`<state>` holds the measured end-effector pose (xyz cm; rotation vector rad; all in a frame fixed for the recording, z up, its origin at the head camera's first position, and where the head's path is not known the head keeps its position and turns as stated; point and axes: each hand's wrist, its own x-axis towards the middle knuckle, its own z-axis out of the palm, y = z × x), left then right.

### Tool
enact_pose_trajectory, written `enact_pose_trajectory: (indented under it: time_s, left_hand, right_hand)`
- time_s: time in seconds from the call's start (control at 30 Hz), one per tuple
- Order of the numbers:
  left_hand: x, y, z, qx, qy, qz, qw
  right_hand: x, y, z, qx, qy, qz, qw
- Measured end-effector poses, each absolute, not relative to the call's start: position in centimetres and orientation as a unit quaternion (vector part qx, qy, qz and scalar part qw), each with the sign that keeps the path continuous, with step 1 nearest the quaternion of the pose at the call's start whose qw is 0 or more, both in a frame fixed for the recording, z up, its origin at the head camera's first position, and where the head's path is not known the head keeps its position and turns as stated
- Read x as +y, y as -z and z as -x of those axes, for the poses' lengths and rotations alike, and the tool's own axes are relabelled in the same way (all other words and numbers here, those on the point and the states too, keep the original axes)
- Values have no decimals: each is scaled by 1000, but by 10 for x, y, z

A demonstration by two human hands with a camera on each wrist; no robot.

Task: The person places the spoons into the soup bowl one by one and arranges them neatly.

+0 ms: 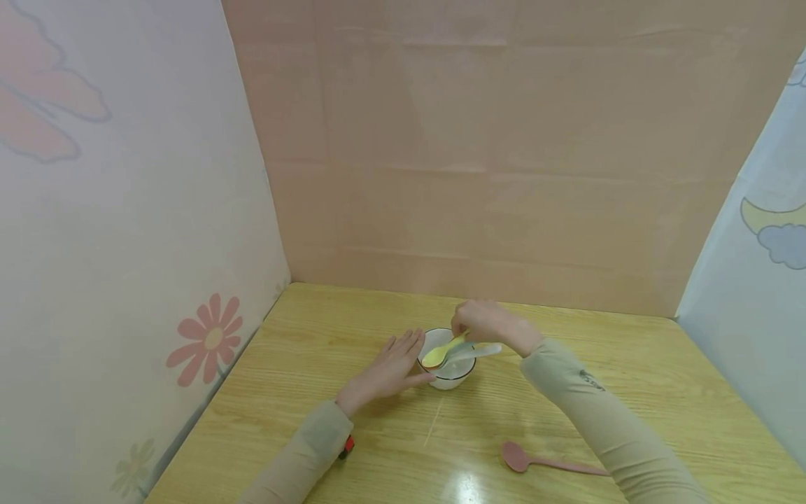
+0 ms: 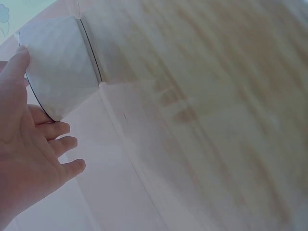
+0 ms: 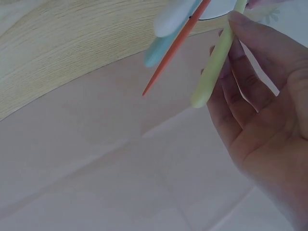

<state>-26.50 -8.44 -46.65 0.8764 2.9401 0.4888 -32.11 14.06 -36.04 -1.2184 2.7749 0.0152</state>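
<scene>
My right hand (image 1: 485, 320) pinches the handle of a yellow spoon (image 1: 441, 354) between thumb and fingers, its head over the white bowl (image 1: 448, 383) with a dark rim. In the right wrist view the spoon's pale yellow handle (image 3: 212, 72) runs down past the fingers. Beside it, apart from the hand, are a white handle (image 3: 168, 23), a light blue handle (image 3: 153, 57) and a thin, pointed orange one (image 3: 168, 57). My left hand (image 1: 385, 367) rests against the bowl's left side with fingers extended, the thumb at the near rim.
A pink spoon (image 1: 516, 456) lies on the wooden table (image 1: 441, 434) at the near right, partly behind the right sleeve. By the left sleeve sits a small red and black object (image 1: 348, 446). Fabric walls (image 1: 491, 175) border the table at the back and sides.
</scene>
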Motion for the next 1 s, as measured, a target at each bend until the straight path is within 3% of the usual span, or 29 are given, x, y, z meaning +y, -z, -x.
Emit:
enact_pose_trajectory:
  time_s: [1.0]
  left_hand:
    - [-83,467,266,945,-155,-288,7]
  right_hand:
    - [142,368,323,919,-1,394,28]
